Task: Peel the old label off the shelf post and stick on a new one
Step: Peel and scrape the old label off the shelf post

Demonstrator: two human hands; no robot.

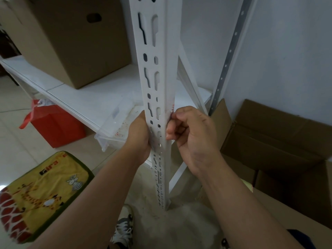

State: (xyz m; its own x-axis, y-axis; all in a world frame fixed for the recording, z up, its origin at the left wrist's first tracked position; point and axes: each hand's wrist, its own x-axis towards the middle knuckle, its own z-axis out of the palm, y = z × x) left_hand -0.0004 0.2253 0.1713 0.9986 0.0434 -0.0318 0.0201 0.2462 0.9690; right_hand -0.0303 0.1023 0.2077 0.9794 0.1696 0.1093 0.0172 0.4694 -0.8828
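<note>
Head view. Fingers of the right hand: curled in, tips pressed together against the right edge of the shelf post, pinching at a thin, clear-looking film of label with faint red marks; how much of it is lifted cannot be told.

Left hand: wrapped round the left side of the shelf post, level with the right hand; its fingers lie behind the post, so whether they grip tight cannot be told.

Shelf post: white, slotted angle iron, upright, running from the top of frame down to the floor.

Label: on the post's right edge, just above the right thumb, touching the fingertips.

Shelf board: white, left of the post, behind the left hand.

Cardboard box: on the shelf board, upper left of the post.

Clear plastic tray: at the shelf board's front edge, just left of the left hand, overhanging it.

Red bag: on the floor, left of the post, beneath the shelf board.

Yellow giraffe-print mat: on the floor, lower left of the post.

Open cardboard carton: right of the post, against the wall.

Shoe: near the post's foot.
</note>
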